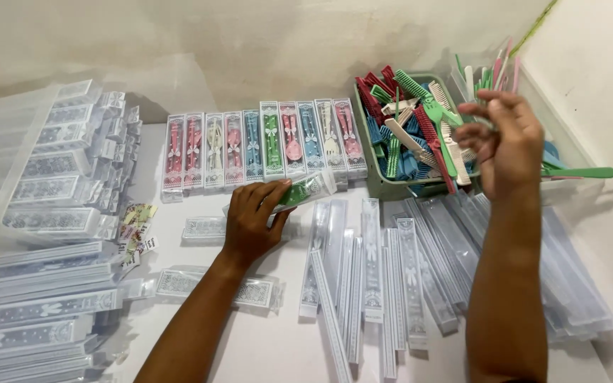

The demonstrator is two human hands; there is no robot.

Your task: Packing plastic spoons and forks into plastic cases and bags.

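Two hands up: left hand [251, 216] lies palm-down on the table [264, 340], fingers pinning a green-filled clear sleeve [308, 190] left of the green bin [384, 186]. Right hand [501, 145] raised over the bin, fingers curled on combs [491, 78].

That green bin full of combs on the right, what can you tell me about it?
The green bin is a boxy tub, plastic by its look, standing upright at the back of the white table near the wall. It is heaped above its rim with combs in red, green, blue and cream, lying at all angles. The right hand is raised over it, fingers curled among comb ends. A row of packed combs sits just left of it.
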